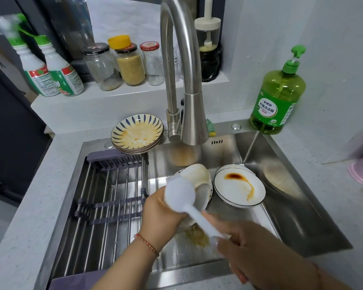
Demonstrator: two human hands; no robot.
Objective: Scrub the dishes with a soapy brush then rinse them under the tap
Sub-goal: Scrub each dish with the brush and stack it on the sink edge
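Over the brushed stainless-steel sink (302, 216), the left hand (161, 214) grips a white ceramic bowl (199, 176) smeared with yellowish residue, tilted on its side so that its mouth faces the person. The left fingers are curled round the near rim, clamped on the bowl; a thin red string bracelet (147, 244) circles that wrist. The right hand (247, 245) holds the end of the handle of a white plastic dish brush (181, 192), its fingers closed round the handle, and the round brush head lies against the bowl's rim just above the left hand. The hand and handle are blurred.

Just right of the bowl, a white plate with a dark rim line (239, 188) lies in the basin, marked with a brown sauce stain and an orange streak. Yellowish food scraps (198, 235) sit on the sink floor below the bowl. A grey and steel drying rack (113, 185) spans the left part of the sink. On the sink's back left corner stands a stack of cream plates with blue leaf strokes (137, 132), the top one smeared orange. The curved steel tap (182, 80) rises behind, its spout above the bowl.

On the pale counter (323, 185) at the back right stands a green pump bottle of dish liquid (278, 97). On the ledge behind are glass jars (130, 65) and two white and green spray bottles (48, 68).
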